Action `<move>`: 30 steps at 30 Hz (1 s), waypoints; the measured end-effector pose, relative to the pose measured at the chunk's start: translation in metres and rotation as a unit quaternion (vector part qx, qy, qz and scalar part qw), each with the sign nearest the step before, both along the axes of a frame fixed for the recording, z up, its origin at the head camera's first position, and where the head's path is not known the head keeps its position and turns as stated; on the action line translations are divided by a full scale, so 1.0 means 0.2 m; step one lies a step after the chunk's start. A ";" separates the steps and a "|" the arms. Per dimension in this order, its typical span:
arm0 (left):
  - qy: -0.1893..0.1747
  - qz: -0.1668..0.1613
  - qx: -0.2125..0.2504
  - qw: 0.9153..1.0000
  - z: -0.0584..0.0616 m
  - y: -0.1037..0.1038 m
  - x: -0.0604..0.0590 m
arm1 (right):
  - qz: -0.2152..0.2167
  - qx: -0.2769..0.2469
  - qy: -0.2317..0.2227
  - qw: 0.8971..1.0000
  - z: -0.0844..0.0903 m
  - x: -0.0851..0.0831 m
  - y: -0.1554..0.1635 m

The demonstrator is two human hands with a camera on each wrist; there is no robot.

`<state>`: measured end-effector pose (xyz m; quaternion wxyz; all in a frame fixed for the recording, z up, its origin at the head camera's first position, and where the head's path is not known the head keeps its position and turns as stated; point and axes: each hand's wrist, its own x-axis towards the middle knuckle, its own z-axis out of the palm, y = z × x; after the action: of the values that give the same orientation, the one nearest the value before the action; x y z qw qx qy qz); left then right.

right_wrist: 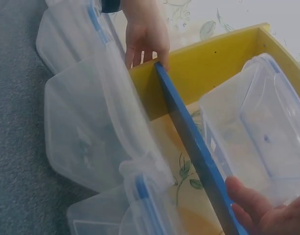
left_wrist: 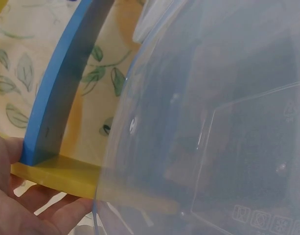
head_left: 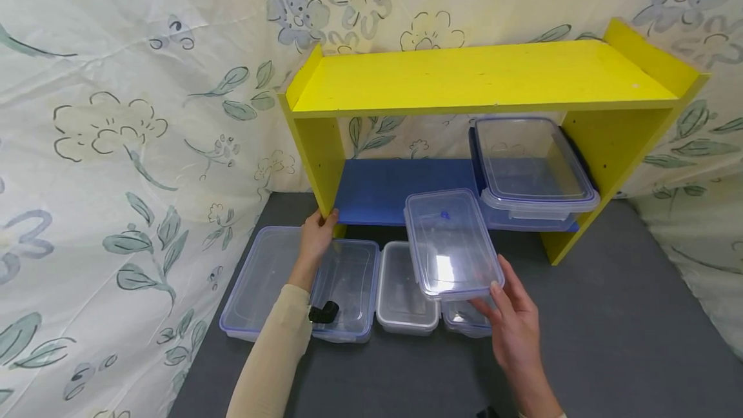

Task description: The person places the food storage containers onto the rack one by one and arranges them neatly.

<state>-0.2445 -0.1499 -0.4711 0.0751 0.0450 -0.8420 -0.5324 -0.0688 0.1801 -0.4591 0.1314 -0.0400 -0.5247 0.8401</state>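
Gripping the yellow shelf [head_left: 482, 76] upright, the left hand [head_left: 316, 234] steadies while the right hand [head_left: 513, 321] grasps a clear container [head_left: 453, 244].

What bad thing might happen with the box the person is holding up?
The right hand holds the clear box only at its near corner, tilted, so it might slip and drop onto the boxes on the floor. The big container already fills the right end of the blue shelf and sticks out past its front edge, so a bump could knock it off.
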 end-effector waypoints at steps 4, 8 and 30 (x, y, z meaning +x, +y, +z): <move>0.002 0.000 0.002 1.000 0.00 0.00 0.00 | -0.008 0.007 -0.016 1.000 0.02 -0.02 -0.02; 0.004 -0.002 -0.001 1.000 -0.01 0.00 0.00 | -0.011 0.009 -0.028 1.000 0.04 -0.05 -0.04; 0.006 -0.001 -0.007 1.000 0.00 0.00 -0.01 | -0.027 -0.019 -0.058 0.998 0.11 -0.25 -0.08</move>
<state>-0.2459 -0.1497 -0.4707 0.0796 0.0409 -0.8451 -0.5270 -0.1189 0.1641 -0.4374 0.1226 -0.1055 -0.5140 0.8424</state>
